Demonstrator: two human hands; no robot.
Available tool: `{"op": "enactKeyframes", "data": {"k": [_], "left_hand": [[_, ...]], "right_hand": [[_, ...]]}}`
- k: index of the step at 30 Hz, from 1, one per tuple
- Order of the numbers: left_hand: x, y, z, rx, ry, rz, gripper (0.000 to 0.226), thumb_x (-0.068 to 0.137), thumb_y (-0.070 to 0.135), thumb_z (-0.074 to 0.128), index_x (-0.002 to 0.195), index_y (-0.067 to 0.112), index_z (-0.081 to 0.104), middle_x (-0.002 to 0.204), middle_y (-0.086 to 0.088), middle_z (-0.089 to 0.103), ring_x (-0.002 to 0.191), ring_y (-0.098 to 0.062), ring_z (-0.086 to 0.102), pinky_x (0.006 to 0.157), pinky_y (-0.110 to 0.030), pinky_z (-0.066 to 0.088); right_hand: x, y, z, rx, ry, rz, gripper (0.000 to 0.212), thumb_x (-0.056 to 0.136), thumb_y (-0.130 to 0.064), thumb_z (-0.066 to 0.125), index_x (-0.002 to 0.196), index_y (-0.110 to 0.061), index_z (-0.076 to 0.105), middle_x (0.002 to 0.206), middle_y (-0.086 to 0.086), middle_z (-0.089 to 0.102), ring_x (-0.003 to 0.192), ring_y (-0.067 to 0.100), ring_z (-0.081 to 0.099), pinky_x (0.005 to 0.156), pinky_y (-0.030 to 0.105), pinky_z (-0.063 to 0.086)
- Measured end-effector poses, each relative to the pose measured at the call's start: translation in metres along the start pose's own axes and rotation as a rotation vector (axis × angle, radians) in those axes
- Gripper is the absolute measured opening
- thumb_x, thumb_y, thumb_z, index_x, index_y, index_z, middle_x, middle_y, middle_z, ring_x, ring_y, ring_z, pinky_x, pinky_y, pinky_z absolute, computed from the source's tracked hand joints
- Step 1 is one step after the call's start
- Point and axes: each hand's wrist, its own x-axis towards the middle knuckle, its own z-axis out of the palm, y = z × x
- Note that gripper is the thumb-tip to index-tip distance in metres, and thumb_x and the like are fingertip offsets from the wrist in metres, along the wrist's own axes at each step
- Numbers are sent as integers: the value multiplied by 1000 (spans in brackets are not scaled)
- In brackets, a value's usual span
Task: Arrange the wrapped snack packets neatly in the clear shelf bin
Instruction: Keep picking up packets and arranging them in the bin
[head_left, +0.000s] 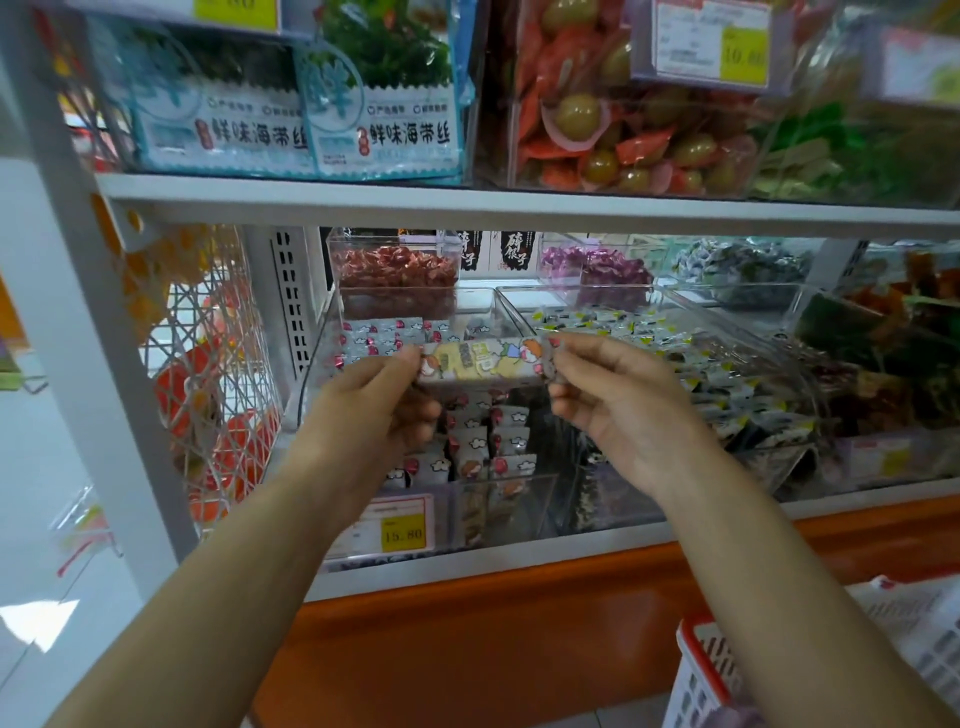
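A long wrapped snack packet (485, 360) with a yellow cartoon print is held level above the clear shelf bin (540, 499). My left hand (379, 400) pinches its left end and my right hand (618, 400) pinches its right end. Below it, several small grey packets with cloud and red prints (493, 447) stand in rows inside the bin, and more lie flat at the back left (379, 335). Both forearms reach up from the bottom of the view.
A neighbouring clear bin (779, 374) at the right holds black and white packets. A yellow price tag (402, 532) hangs on the bin front. The upper shelf edge (519, 205) runs overhead. A red-rimmed white basket (706, 670) stands at the lower right, a wire rack (208, 395) at the left.
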Motion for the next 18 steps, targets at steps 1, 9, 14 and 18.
{"op": "enactKeyframes", "data": {"k": [1,9,14,18], "left_hand": [[1,1,-1,-75,2,-21,23,92,29,53,86,7,58,68,-5,56,55,-9,57,48,-18,48],[-2,-3,1,179,141,185,29,97,24,46,76,6,56,56,1,52,48,-6,50,48,-18,48],[-5,-1,2,206,128,229,36,95,24,49,62,10,53,45,5,48,42,-6,43,43,-16,43],[-6,1,4,-108,43,130,28,92,14,53,65,12,61,50,6,52,46,-4,46,46,-13,45]], "right_hand": [[0,0,0,49,-23,33,19,85,6,55,96,-4,66,77,8,65,57,10,61,51,19,51],[1,2,1,383,-142,161,32,68,3,58,97,-5,69,66,7,65,55,12,59,51,18,51],[2,4,0,412,-121,151,31,77,8,52,92,-9,74,68,6,64,54,10,57,49,18,50],[-1,5,1,134,-16,-28,23,91,2,47,91,-10,68,65,1,67,54,11,61,51,22,53]]}}
